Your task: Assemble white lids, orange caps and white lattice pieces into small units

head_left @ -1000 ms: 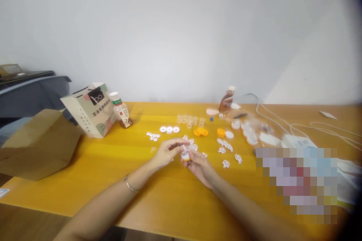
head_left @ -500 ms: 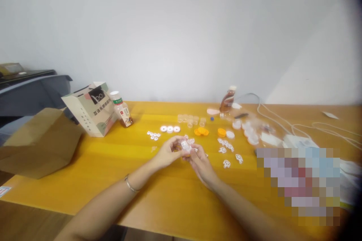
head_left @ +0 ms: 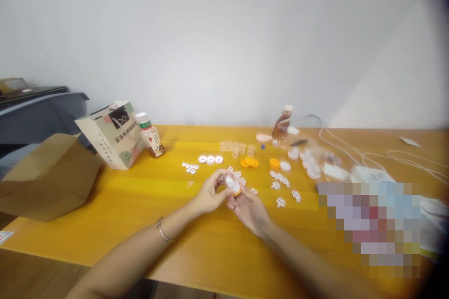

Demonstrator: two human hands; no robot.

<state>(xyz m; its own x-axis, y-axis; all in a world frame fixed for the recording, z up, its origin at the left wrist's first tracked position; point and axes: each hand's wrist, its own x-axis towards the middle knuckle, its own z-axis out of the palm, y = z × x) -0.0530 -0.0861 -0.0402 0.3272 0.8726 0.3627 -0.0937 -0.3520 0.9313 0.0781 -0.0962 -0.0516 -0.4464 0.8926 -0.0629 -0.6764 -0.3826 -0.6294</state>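
Between both hands, above the table, is a small clear plastic container with an orange base. My left hand is closed on its left side, thumb along the near edge. The fingers of my right hand grip its lower right side; part of the container is hidden by them. Just beyond the hands lie several white openwork plastic pieces, with more such pieces to the right. Orange round parts and three white rings sit farther back.
Several clear cups stand behind. Small white discs lie at left, near a tilted bottle, a paper bag and a brown bag. Clear plastic packaging, a brown bottle and white cables are at right.
The container has been turned in my hands, and its orange base now shows on the lower right. My right hand has shifted slightly down. The things on the table stay put.
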